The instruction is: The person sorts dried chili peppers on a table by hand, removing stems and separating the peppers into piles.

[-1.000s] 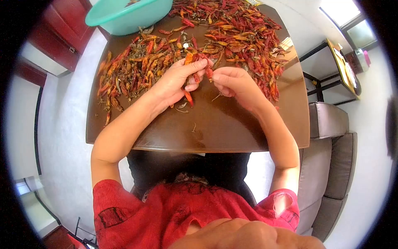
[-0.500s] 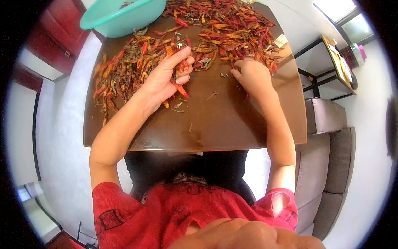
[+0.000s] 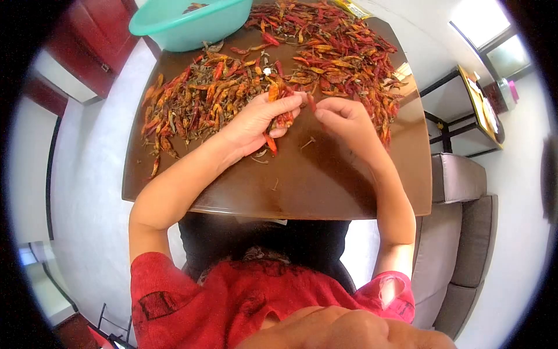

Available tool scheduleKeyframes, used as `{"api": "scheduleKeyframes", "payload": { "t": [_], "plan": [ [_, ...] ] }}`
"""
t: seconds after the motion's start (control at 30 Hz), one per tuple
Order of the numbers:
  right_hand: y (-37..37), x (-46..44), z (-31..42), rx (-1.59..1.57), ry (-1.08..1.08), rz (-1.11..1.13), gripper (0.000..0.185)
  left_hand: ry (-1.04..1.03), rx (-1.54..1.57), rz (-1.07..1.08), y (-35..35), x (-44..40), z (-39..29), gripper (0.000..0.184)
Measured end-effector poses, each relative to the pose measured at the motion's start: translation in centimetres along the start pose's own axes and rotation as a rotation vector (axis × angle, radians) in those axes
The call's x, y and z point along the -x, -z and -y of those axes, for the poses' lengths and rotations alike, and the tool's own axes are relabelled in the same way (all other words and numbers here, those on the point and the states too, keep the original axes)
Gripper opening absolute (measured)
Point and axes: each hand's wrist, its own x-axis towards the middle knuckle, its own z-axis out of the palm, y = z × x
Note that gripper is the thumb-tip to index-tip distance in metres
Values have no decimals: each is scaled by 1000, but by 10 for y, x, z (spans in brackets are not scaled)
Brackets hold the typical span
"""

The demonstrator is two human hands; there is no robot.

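Several dried red and orange chilies [image 3: 272, 142] are wrapped in the fingers of my left hand [image 3: 259, 120], above the middle of the brown table [image 3: 290, 195]. Just to its right, my right hand [image 3: 343, 119] pinches a single red chili [image 3: 311, 103] between thumb and finger, close to the left fingertips. A heap of dried chilies [image 3: 192, 96] with stems and dry leaves lies beyond and left of my left hand. Another heap, redder [image 3: 349, 58], spreads behind and right of my right hand.
A green basin [image 3: 197, 26] stands at the table's far left corner. Loose stems [image 3: 308, 142] lie near the hands. Right of the table are a grey sofa [image 3: 444, 256] and a small black-framed table [image 3: 479, 110] with items on it.
My right hand has come back from the right heap to beside my left hand, now with a chili in its fingers. My left hand still holds its bunch.
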Motion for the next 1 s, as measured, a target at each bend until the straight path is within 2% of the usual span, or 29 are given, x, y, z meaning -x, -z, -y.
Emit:
{"api": "scheduleKeyframes", "payload": {
  "t": [0.1, 0.2, 0.3, 0.37, 0.4, 0.47, 0.53, 0.6, 0.67, 0.73, 0.8, 0.83, 0.87, 0.93, 0.97, 1.0],
  "plan": [
    [-17, 0, -5, -40, 88, -17, 13, 2, -77, 23, -3, 3, 0, 27],
    [-19, 2, -10, 17, 68, -19, 14, 20, -67, 11, 0, 2, 2, 26],
    [-24, 4, -6, -113, 143, -37, 14, 15, -83, 28, -1, 1, -2, 27],
    [-18, 5, -8, -342, -14, -7, 14, -11, -78, 17, -2, 3, -6, 27],
    [-14, 5, -4, -343, -13, -7, 14, -36, -71, 7, -3, 5, -9, 27],
    [2, 3, 6, -334, 19, -179, 14, -172, -90, -81, 1, 2, -27, 28],
    [27, -10, -11, -354, 103, -325, 16, -398, -152, -201, 6, -6, -61, 28],
    [47, -16, -21, -477, 161, -419, 15, -558, -253, -332, 7, -11, -105, 21],
    [61, -19, -24, -453, 209, -482, 14, -807, -498, -427, 37, -38, -153, 27],
    [66, -21, -22, -496, 216, -521, 14, -849, -555, -619, 43, -49, -197, 24],
    [80, -18, -21, -443, 252, -599, 15, -1018, -862, -842, 79, -75, -235, 25],
    [91, -20, -25, -503, 267, -619, 16, -1004, -855, -813, 99, -87, -245, 25],
    [101, -21, -29, -495, 255, -652, 16, -959, -1014, -786, 124, -99, -252, 31],
    [118, -24, -37, -513, 407, -760, 17, -878, -1337, -719, 174, -118, -269, 45],
    [125, -24, -41, -508, 406, -785, 17, -441, -1709, -710, 202, -130, -285, 69],
    [131, -24, -45, -511, 401, -801, 18, -661, -1882, -1073, 245, -161, -273, 72]
  ]
}}
